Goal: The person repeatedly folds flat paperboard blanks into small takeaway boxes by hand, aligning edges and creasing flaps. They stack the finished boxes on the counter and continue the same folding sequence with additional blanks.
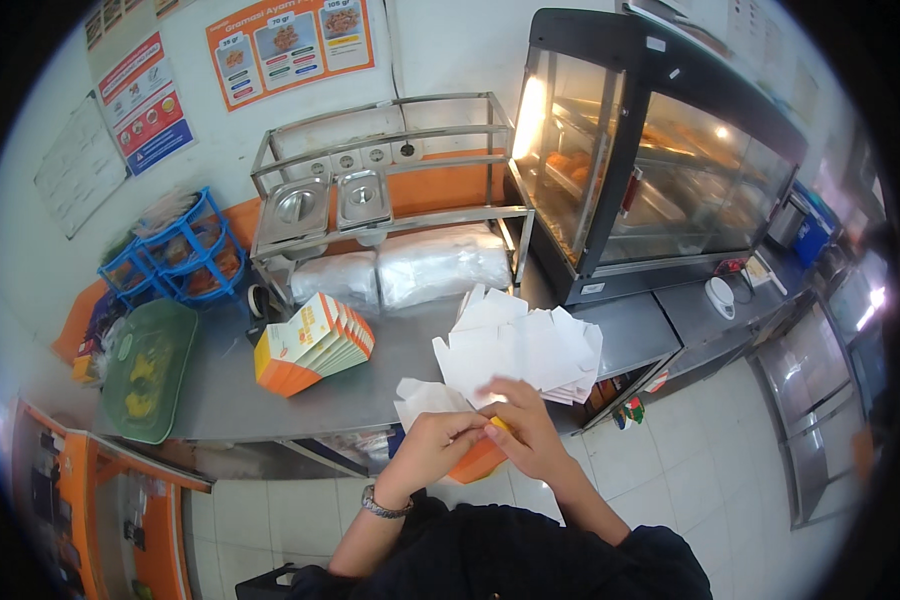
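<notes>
Gripping one orange-and-white carton box (478, 458) together, left hand (432, 447) and right hand (526, 432) work at the worktop's (390, 370) front edge, beside flat white carton blanks (520, 350)

Matt paper box blanks (515, 350); dull brushed-metal counter (390, 360); glossy plastic bags (440, 262).

Bare surface (390, 375) between orange box stack (313, 345) and white flat cartons (525, 345): passage open. Behind: plastic bag rolls (410, 270), metal rack (390, 160), display warmer (650, 160) block reach.
</notes>
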Demonstrator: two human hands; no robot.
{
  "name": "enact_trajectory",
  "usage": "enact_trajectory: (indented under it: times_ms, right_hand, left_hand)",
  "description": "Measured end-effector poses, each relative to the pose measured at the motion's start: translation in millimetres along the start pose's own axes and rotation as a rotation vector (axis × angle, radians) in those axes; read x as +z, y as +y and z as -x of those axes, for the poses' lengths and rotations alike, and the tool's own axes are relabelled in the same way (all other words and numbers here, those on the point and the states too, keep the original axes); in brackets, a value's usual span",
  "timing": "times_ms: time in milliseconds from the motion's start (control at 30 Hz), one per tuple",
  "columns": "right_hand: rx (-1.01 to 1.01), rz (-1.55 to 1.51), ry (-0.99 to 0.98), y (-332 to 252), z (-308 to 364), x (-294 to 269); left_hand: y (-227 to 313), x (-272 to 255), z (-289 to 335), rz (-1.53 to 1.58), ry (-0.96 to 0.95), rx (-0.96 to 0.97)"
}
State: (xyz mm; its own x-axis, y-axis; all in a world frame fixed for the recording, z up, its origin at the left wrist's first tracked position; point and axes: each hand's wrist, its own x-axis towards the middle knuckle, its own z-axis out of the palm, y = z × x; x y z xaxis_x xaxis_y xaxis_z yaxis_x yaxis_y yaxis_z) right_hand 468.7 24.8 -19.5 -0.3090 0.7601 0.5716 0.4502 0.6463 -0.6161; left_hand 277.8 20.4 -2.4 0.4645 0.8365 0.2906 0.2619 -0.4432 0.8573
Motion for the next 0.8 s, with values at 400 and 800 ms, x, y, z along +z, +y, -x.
enact_trajectory:
  times_ms: [400, 800]
  right_hand:
    - [0.636, -1.092, 0.121, 53.2, 29.1, -16.6]
    - [-0.175, 0.202, -0.343, -14.0, 0.0, -22.1]
  left_hand:
    - [14.1, -48.6, 11.5, -0.364, -0.250, -0.006]
    - [-1.7, -43.8, 10.3, -0.187, -0.436, 0.016]
